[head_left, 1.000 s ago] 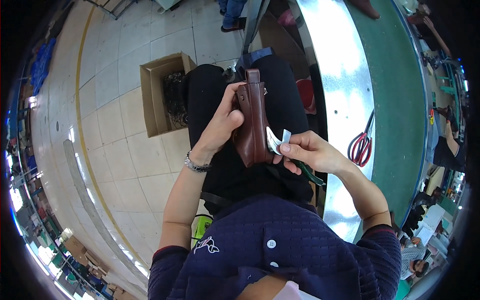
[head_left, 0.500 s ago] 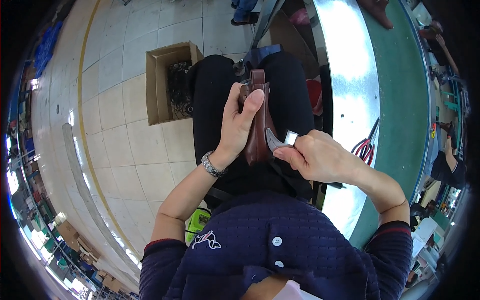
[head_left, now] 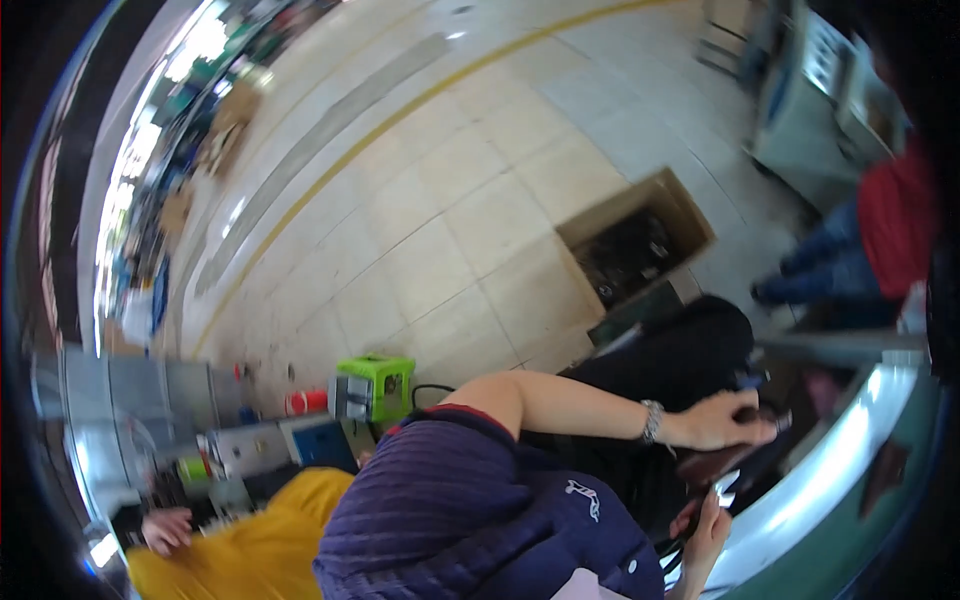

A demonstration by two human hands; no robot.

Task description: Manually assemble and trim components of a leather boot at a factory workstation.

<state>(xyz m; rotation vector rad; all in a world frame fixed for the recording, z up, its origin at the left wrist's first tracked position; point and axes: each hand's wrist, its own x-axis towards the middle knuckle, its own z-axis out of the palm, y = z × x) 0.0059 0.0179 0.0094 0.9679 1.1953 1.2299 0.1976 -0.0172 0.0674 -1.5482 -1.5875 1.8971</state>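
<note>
My left hand (head_left: pixel 722 422) is closed round a brown leather shoe (head_left: pixel 712 464) over my lap, a metal-band watch on its wrist. Below it, my right hand (head_left: pixel 706 532) is closed on a silver metal tool (head_left: pixel 726 488), whose bright end points up towards the shoe. Blur and the fingers hide the tool's full shape. The tool's end is close to the shoe; whether they touch I cannot tell.
A cardboard box (head_left: pixel 690 205) holding dark items stands on the floor beyond my knee. A metal-edged bench (head_left: pixel 850 440) runs along my right. A green plastic stool (head_left: pixel 390 378) is behind my left arm. A co-worker in yellow (head_left: pixel 250 540) sits close on my left; another in red (head_left: pixel 895 230) is at far right.
The view has swung sharply left, so my hands now appear at the lower right and the yellow-clad co-worker has come into view. Both hands keep hold of the shoe and tool.
</note>
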